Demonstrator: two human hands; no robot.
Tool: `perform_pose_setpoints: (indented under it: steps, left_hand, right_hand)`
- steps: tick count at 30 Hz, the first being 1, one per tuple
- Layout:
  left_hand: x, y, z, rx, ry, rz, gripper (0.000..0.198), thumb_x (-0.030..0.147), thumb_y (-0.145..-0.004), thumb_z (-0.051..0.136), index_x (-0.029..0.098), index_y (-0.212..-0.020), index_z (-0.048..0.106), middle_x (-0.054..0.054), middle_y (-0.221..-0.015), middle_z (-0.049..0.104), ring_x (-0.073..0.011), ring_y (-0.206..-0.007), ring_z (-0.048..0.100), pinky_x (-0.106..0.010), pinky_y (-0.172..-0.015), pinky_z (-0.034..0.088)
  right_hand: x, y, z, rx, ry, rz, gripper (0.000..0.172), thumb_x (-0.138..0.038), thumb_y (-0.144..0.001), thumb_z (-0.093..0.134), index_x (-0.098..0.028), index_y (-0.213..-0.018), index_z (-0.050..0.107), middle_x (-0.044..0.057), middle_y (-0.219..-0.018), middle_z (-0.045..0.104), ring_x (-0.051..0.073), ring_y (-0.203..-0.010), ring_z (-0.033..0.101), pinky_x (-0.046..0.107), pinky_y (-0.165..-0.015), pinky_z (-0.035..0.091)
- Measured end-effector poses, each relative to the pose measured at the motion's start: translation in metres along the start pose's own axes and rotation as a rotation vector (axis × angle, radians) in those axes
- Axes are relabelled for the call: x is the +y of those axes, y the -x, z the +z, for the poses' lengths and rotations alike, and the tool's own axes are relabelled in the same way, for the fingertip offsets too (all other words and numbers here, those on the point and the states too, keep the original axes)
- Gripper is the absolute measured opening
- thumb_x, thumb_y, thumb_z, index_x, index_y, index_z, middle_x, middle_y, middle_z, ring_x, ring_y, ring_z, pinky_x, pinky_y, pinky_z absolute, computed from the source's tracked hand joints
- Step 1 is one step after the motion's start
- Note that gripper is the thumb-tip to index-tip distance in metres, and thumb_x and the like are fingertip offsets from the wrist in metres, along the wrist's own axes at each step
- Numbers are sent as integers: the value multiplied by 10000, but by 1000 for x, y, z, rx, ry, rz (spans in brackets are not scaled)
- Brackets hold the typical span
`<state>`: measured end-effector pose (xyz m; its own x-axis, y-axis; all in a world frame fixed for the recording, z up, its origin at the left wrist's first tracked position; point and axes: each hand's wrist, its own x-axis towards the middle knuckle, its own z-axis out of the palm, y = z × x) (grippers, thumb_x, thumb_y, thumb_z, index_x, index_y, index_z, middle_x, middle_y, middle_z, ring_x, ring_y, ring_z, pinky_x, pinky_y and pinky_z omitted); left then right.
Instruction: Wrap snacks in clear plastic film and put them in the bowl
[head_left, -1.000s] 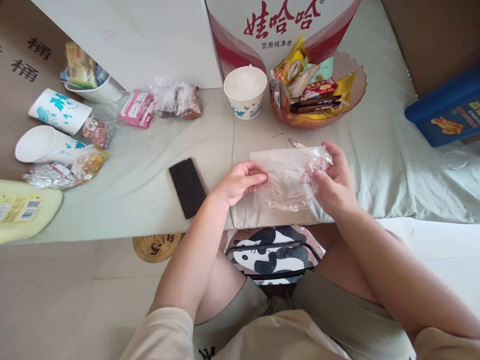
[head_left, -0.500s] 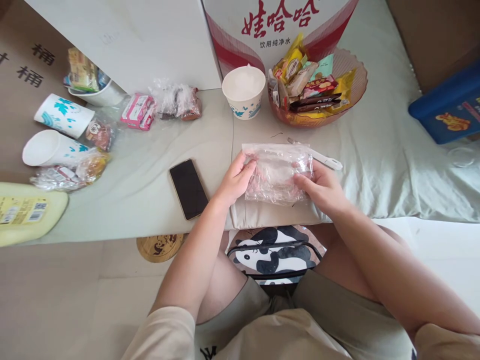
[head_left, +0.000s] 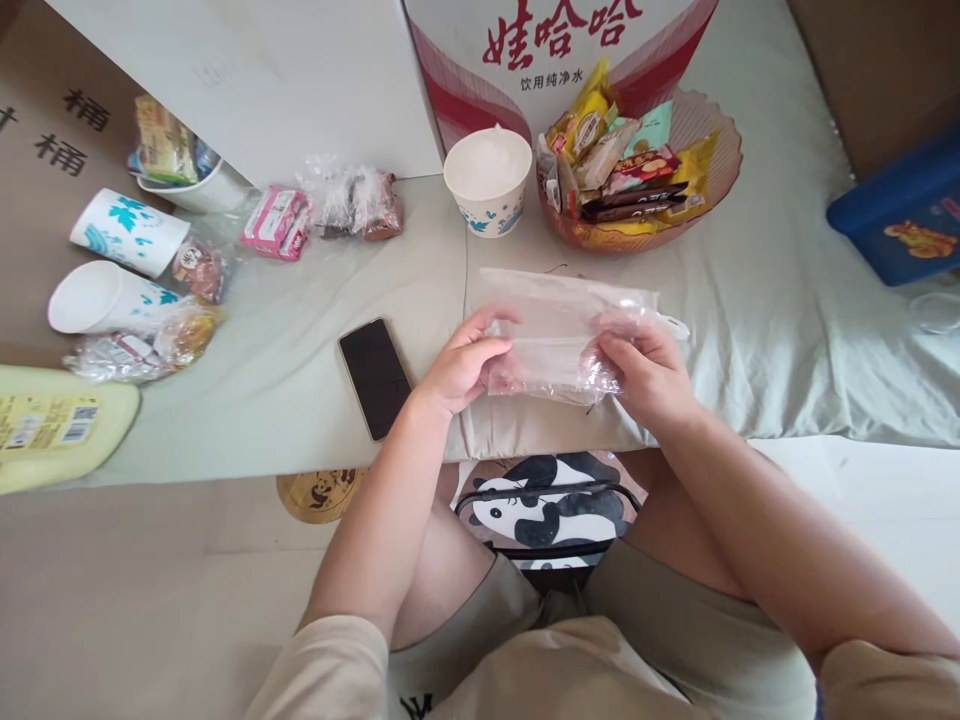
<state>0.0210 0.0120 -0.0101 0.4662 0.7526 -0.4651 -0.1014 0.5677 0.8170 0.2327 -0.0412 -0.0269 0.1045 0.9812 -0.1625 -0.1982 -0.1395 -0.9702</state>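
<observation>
Between my hands is a clear plastic bag (head_left: 555, 325), thin and crinkled, held above the cloth near its front edge. My left hand (head_left: 472, 358) pinches the bag's left side, its fingertips showing through the film. On the right side, my right hand (head_left: 643, 362) grips the bag, thumb on top and fingers partly behind the plastic. Just behind the right hand, the white end of a slim tool (head_left: 675, 326) sticks out; the bag covers the rest of it. A dark-screened phone (head_left: 376, 378) lies left of my left hand.
Beyond the bag stand a paper cup (head_left: 487, 185) and a scalloped bowl (head_left: 716, 150) of wrapped snacks. More paper cups (head_left: 127, 232), pink packets (head_left: 276, 222) and a pale yellow bottle (head_left: 67, 425) are at the left. A blue container (head_left: 900, 215) is at the right.
The bag has been spread wider and flatter, its far right corner now reaching over most of the white tool. My left hand has turned slightly, and my right hand has bunched its side of the film.
</observation>
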Motion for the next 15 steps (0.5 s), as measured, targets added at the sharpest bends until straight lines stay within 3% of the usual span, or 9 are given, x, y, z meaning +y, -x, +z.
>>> perform_pose_setpoints:
  steps: [4, 8, 11, 15]
  left_hand:
    - [3, 2, 0, -53, 92, 67, 243, 292, -676, 766, 220, -779, 558, 67, -518, 485, -106, -448, 528, -239, -452, 488]
    - [5, 0, -3, -103, 76, 93, 275, 455, -718, 659, 203, -675, 558, 9, -570, 505, -124, -476, 533, -269, -445, 468]
    - [4, -2, -4, -62, 28, 79, 302, 483, -709, 682, 204, -756, 575, 9, -659, 556, -121, -532, 559, -257, -483, 465]
    - [-1, -6, -4, 62, -58, 159, 440, 242, -636, 778, 249, -999, 530, 95, -647, 535, -69, -513, 505, -185, -494, 370]
  right_hand:
    - [-10, 5, 0, -10, -87, -19, 279, -480, -695, 789, -246, -690, 637, -5, -558, 566, 128, -453, 441, 284, -433, 306]
    - [-13, 3, -8, -104, -65, -5, 435, -676, -738, 662, -242, -700, 669, 38, -578, 576, 183, -486, 502, 341, -466, 392]
    - [-5, -1, -14, -117, 54, -58, 570, -780, -818, 560, -229, -729, 677, 64, -667, 626, 203, -570, 560, 365, -539, 447]
    - [3, -4, -16, -70, 205, -88, 347, -552, -785, 777, -244, -879, 647, 6, -735, 623, 164, -624, 555, 323, -590, 452]
